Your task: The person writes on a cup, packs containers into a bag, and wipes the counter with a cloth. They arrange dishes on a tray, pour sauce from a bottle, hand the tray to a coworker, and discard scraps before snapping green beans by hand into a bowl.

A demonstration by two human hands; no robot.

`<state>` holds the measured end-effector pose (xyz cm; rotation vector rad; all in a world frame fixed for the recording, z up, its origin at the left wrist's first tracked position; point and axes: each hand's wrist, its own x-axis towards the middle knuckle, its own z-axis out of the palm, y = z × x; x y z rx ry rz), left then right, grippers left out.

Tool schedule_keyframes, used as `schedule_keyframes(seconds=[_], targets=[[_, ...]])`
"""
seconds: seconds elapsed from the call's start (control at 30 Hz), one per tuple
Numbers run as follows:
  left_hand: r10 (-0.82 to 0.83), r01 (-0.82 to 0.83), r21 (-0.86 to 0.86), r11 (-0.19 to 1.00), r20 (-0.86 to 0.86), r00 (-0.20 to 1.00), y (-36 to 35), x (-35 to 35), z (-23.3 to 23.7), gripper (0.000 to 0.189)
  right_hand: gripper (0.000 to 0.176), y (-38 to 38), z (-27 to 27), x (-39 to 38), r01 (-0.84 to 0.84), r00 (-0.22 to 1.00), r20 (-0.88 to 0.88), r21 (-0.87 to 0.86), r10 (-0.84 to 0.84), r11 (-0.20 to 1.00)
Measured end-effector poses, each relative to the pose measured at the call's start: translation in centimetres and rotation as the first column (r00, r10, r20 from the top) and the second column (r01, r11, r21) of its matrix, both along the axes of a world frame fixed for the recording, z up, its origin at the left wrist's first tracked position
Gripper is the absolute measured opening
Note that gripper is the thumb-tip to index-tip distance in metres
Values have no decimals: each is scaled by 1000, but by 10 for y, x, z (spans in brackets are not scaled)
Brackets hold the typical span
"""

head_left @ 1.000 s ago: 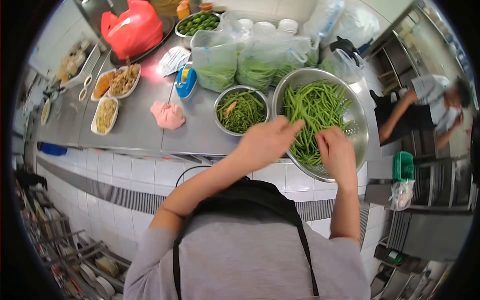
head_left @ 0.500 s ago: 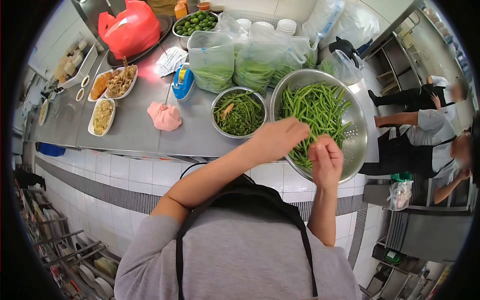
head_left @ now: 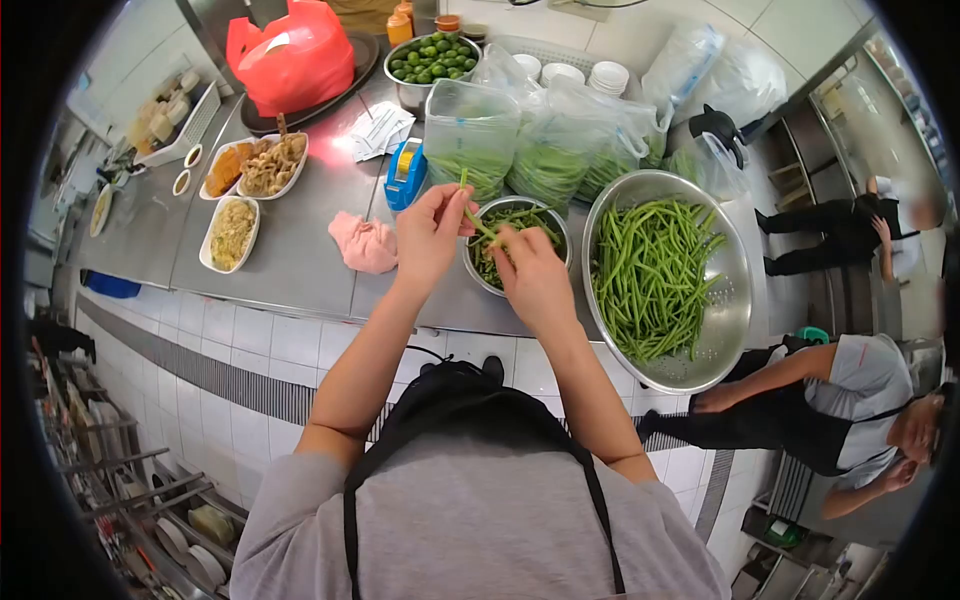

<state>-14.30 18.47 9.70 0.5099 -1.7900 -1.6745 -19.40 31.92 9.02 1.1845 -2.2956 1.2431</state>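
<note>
Over the small steel bowl (head_left: 568,262) of cut greens, both hands hold a green bean (head_left: 480,222) between them. My left hand (head_left: 437,228) pinches its upper part, just left of the bowl. Fingers of my right hand (head_left: 532,272) close on the lower end, above the bowl, and hide part of the contents. To the right, a large steel colander (head_left: 735,300) holds a heap of long green beans (head_left: 655,275). A crumpled pink cloth (head_left: 363,243) lies left of my left hand, near a blue tape dispenser (head_left: 406,178).
Behind the bowls stand plastic bags of greens (head_left: 550,165) and a bowl of green limes (head_left: 433,62). Farther left are a red bag (head_left: 292,62) and food trays (head_left: 229,234). Two people (head_left: 850,405) are at the right, one close beyond the colander.
Both hands have moved left from the colander to the small bowl, with a bean between them. The view has shifted, and the nearer person at the right stands lower in it.
</note>
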Motion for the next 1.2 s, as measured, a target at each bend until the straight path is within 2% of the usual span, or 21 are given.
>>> schedule_keyframes(seconds=[0.13, 0.2, 0.23, 0.3, 0.33, 0.37, 0.4, 0.43, 0.47, 0.5, 0.53, 0.57, 0.63, 0.67, 0.77, 0.83, 0.97, 1.0, 1.07, 1.1, 1.2], targets=[[-57, 65, 156, 986, -54, 997, 1, 8, -11, 19, 4, 0, -6, 5, -147, 987, 68, -2, 147, 989], [-86, 111, 609, 786, -70, 994, -4, 10, -22, 20, 3, -4, -2, 15, -187, 982, 18, -129, 191, 974], [-103, 124, 613, 781, -69, 992, -9, 8, -34, 20, 3, -6, 0, 19, -170, 985, 19, -125, 174, 977], [1, 99, 812, 575, -122, 993, -14, 6, -53, 21, 3, -6, 0, 27, -192, 980, -100, -266, 171, 945], [27, 83, 821, 565, -119, 993, -18, 7, -55, 15, 13, -1, -4, 21, -195, 979, -82, -77, 188, 978], [19, 92, 824, 559, -124, 992, -20, 8, -57, 15, 13, -1, -8, 15, -186, 980, -87, -69, 180, 980], [11, 122, 822, 556, -155, 988, -21, 10, -52, 10, 20, -2, -13, 9, 33, 997, -74, 204, -18, 978], [5, 149, 821, 551, -182, 983, -21, 13, -44, 8, 27, -1, -17, 5, 240, 971, -112, 461, -212, 854], [20, 115, 844, 524, -147, 989, -18, 11, -35, 9, 35, 6, -21, 0, 250, 968, -113, 507, -224, 825], [15, 122, 848, 516, -151, 988, -21, 12, -40, 9, 25, 17, -6, -4, 210, 972, -194, 458, -133, 864], [-83, 269, 830, 489, -262, 961, -30, 15, -50, 7, 16, 30, 17, -10, 162, 959, -280, 411, -45, 897], [-175, 407, 798, 445, -368, 913, -35, 17, -57, 8, 10, 48, 35, -20, 247, 968, -155, 477, -196, 843], [-190, 408, 798, 443, -361, 913, -35, 24, -51, 6, 11, 90, 59, -46, 346, 937, -9, 181, -350, 921], [-202, 409, 792, 453, -356, 913, -34, 26, -44, 7, 9, 119, 59, -68, 435, 900, -136, 339, -414, 834], [-187, 317, 810, 494, -257, 948, -27, 28, -30, 7, 12, 190, 21, -120, 443, 881, -115, 542, -459, 714], [-227, 354, 791, 500, -275, 934, -22, 25, -32, 7, 11, 216, -5, -136, 337, 925, -169, 778, -340, 531], [-352, 473, 708, 524, -326, 877, -9, 21, -33, 8, 10, 219, 11, -129, 268, 930, -94, 835, -356, 481], [-353, 474, 708, 524, -327, 877, -3, 19, -26, 8, 9, 212, 36, -116, 297, 936, -104, 749, -337, 593], [-411, 406, 389, 827, -75, 909, 17, 14, -4, 13, 8, 198, 81, -92, 312, 942, -117, 644, -314, 698], [-408, 403, 387, 829, -73, 910, 25, 10, 2, 13, 6, 191, 101, -78, 307, 947, -106, 574, -303, 759], [-541, 539, -97, 837, 6, 841, 42, -12, 24, 17, 4, 179, 123, -62, 282, 957, -59, 414, -283, 866]])
